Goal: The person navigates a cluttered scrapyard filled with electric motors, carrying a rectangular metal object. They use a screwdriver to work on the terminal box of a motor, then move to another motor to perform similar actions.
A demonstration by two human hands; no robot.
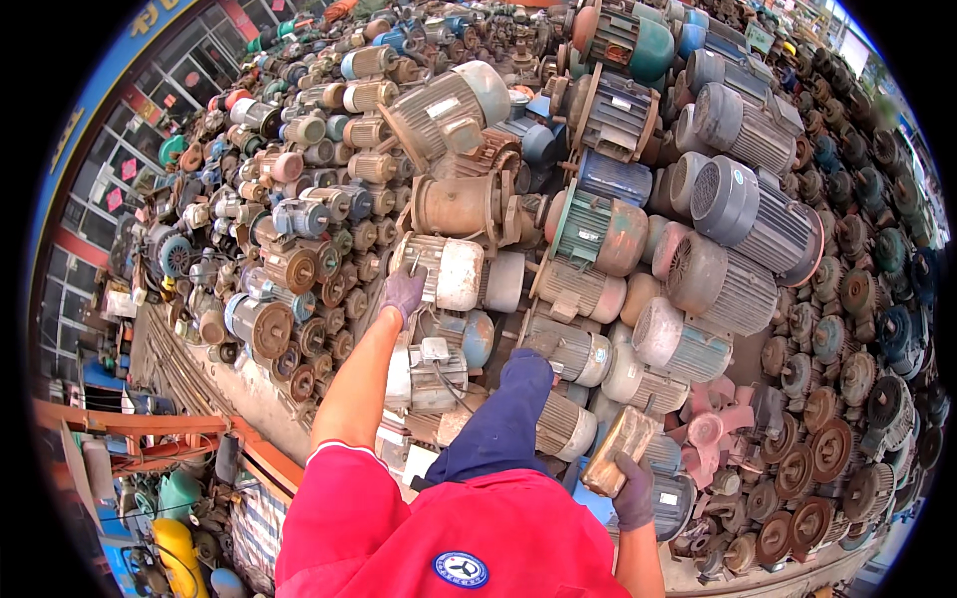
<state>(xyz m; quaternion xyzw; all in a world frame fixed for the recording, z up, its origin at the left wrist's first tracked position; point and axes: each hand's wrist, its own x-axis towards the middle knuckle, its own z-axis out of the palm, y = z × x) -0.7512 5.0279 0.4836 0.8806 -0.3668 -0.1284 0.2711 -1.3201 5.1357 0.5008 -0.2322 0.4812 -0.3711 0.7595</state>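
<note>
Fingers (625, 465) of the right hand (635, 496) clamp a worn block (620, 451), held tilted over the motors (688, 349). Left hand (402, 291): fingers at a cream motor (461, 275); gripping or only touching, cannot tell. Judged partway: block in hand, setting it down left to do. Left arm (351, 384) reaches forward, nearly straight; right forearm (640, 563) rises from below.

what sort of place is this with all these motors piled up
Probably an outdoor yard for used machinery: worn motors are heaped on both sides, a loose pink fan wheel lies among them, and a glass-fronted building lines the left.
</note>
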